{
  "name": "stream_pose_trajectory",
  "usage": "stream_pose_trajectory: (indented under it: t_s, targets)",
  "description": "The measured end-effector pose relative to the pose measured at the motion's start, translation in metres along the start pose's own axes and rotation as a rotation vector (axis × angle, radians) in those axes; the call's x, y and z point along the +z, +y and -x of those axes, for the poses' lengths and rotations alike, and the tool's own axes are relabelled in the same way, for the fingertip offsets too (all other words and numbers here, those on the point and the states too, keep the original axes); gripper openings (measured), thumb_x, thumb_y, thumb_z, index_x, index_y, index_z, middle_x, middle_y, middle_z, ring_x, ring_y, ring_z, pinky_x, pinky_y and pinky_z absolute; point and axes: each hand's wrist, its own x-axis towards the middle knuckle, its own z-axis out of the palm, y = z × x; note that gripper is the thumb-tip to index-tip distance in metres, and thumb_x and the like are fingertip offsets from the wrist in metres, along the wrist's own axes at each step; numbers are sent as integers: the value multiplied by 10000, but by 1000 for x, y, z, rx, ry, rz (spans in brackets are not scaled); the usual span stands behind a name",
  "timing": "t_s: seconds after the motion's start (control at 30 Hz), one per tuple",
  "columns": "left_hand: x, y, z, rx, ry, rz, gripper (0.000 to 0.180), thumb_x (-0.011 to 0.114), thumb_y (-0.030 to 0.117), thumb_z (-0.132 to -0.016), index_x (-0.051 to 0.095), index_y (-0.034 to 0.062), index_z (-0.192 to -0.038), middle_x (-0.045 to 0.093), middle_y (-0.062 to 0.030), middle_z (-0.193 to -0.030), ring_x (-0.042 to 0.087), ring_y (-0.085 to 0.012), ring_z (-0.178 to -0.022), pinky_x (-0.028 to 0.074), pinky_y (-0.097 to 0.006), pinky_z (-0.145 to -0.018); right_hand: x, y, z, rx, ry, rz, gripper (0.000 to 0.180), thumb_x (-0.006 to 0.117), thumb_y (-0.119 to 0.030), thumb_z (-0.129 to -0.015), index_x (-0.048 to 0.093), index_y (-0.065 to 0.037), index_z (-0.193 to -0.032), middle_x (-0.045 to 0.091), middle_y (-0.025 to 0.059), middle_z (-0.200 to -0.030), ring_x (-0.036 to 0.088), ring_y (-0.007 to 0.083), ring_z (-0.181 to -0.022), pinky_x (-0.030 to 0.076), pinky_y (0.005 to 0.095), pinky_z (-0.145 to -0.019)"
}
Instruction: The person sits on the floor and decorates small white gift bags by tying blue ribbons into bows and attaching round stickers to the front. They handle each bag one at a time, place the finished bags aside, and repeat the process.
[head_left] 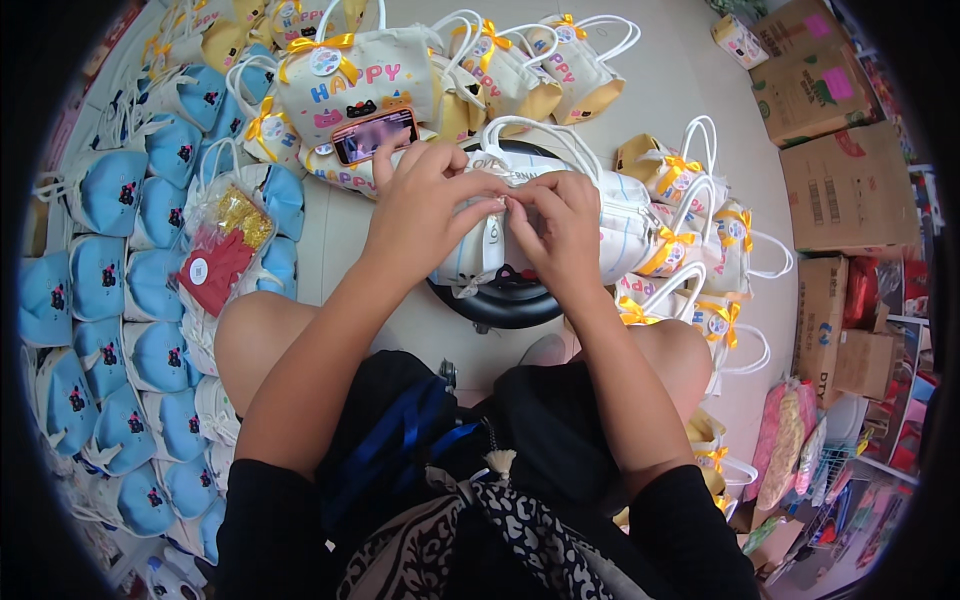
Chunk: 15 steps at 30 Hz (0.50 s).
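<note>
A white cloth bag with white rope handles lies on a black round stool between my knees. A white ribbon with dark print hangs down its front. My left hand comes in from the left, thumb and forefinger pinched at the ribbon's upper end. Opposite it, my right hand is closed too, its fingertips pinching the same spot. The fingertips of both hands nearly touch, and they partly hide the ribbon there.
A phone leans on a cream bag with a yellow bow. Rows of blue-and-white bags fill the left side, with a packet of red and gold filler on them. More yellow-bowed bags and cardboard boxes stand on the right.
</note>
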Motion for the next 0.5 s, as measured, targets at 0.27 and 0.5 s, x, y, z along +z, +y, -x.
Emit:
stream_pose_trajectory:
  t_s: [0.27,0.5]
  targets:
    - [-2,-2,-4,21,60,-2,119,816,320,-748,763,246,-824,492,-17,-1009,491,-254,-1134,234,-513,-1120,5,-1,-1,-11,11,-15,123,743,-75,-732,643,-67,-804,542,68,-861,537,276,-869,390,404,-801]
    - [1,-10,-5,68,25,28,135,805,321,-763,743,218,-825,507,-22,-1043,489,-252,-1142,235,-510,-1120,7,2,0,-1,-21,-40,116,733,-75,-742,635,-56,-801,537,82,-873,534,286,-872,395,406,-801]
